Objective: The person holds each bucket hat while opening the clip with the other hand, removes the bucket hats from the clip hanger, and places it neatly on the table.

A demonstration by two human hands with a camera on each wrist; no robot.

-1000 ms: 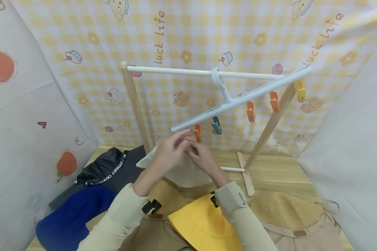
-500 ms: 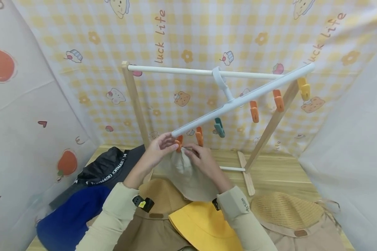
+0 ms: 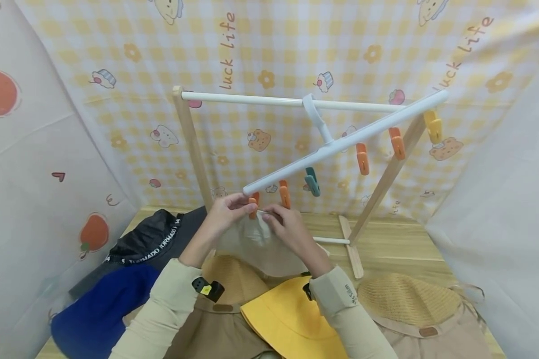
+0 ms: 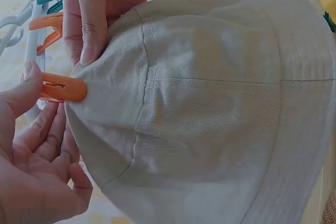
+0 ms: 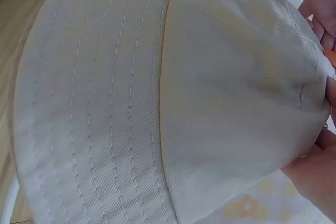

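Observation:
A beige bucket hat (image 4: pixel 210 93) hangs crown-up below the left end of the pale blue hanger (image 3: pixel 346 142). My left hand (image 3: pixel 224 215) pinches the endmost orange clip (image 4: pixel 64 87), its thumb on one side and fingers behind. The clip's lower end overlaps the edge of the crown. My right hand (image 3: pixel 289 227) pinches the crown just to the right of that clip; in the left wrist view the right hand (image 4: pixel 102 11) has its thumb on the cloth. Along the hanger hang another orange clip (image 3: pixel 284 194), a teal clip (image 3: pixel 312 182) and further clips, holding nothing.
The hanger hooks over the white bar (image 3: pixel 247 99) of a wooden rack (image 3: pixel 192 144). On the table (image 3: pixel 395 249) lie a yellow hat (image 3: pixel 296 314), a blue hat (image 3: pixel 103 309), a black hat (image 3: pixel 152 239), a brown sun hat (image 3: pixel 229 279) and a straw-topped hat (image 3: pixel 408 301).
My left hand has moved left and down from the crown to the end clip, which has come into sight. The hanger's left end dipped slightly. Over the last half second the hands barely moved.

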